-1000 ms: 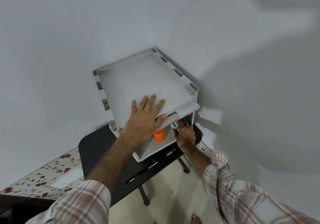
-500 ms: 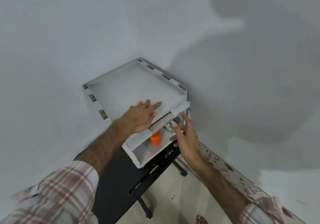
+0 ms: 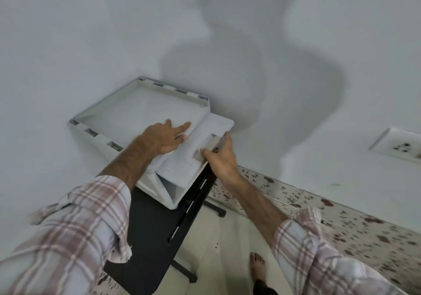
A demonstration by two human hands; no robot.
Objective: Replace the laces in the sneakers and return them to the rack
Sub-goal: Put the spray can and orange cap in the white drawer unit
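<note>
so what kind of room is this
Probably a corner of a home room: plain painted walls, a white wall socket low on the right, speckled floor tiles, and a white plastic drawer unit on a small black table.

You're in soft, even, fairly dim light here; no glare anywhere. Your big blurred shadow (image 3: 239, 71) spreads over the wall (image 3: 68, 32) toward twelve and one o'clock. Wide-angle bending curves the edges, and your sleeves (image 3: 68, 237) at seven and five o'clock look smeared.
</note>
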